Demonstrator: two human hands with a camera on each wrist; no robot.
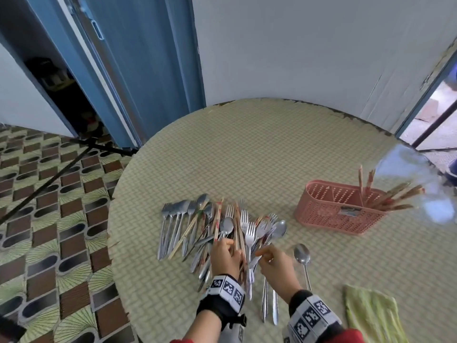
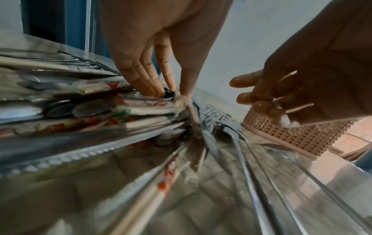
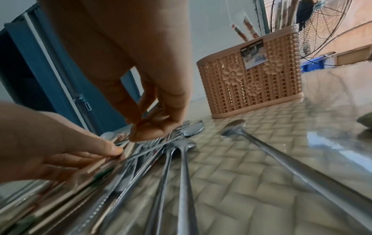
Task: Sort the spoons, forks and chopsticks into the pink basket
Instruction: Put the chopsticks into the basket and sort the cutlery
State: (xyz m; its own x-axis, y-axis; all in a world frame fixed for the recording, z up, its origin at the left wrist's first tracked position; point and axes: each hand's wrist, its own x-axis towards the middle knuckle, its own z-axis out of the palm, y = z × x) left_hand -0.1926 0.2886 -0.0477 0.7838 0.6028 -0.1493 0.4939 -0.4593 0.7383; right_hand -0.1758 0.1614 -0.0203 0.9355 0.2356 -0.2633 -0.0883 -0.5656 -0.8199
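Note:
A mixed pile of spoons, forks and chopsticks [image 1: 222, 231] lies in the middle of the round table. The pink basket [image 1: 333, 211] stands to the right, with several chopsticks [image 1: 393, 196] leaning in its right compartment. My left hand [image 1: 228, 243] reaches into the pile, and its thumb and fingers [image 2: 157, 89] pinch a few chopsticks [image 3: 96, 165]. My right hand [image 1: 262, 256] hovers just over the forks [image 3: 179, 128] with its fingers curled together [image 3: 145, 128]. I see nothing held in it. One spoon [image 1: 303, 256] lies alone to the right of my hands.
A green cloth [image 1: 371, 313] lies at the near right of the table [image 1: 247, 157]. A blue door [image 1: 148, 70] and a patterned floor [image 1: 49, 219] are to the left. A standing fan [image 3: 322, 23] shows behind the pink basket [image 3: 251, 82].

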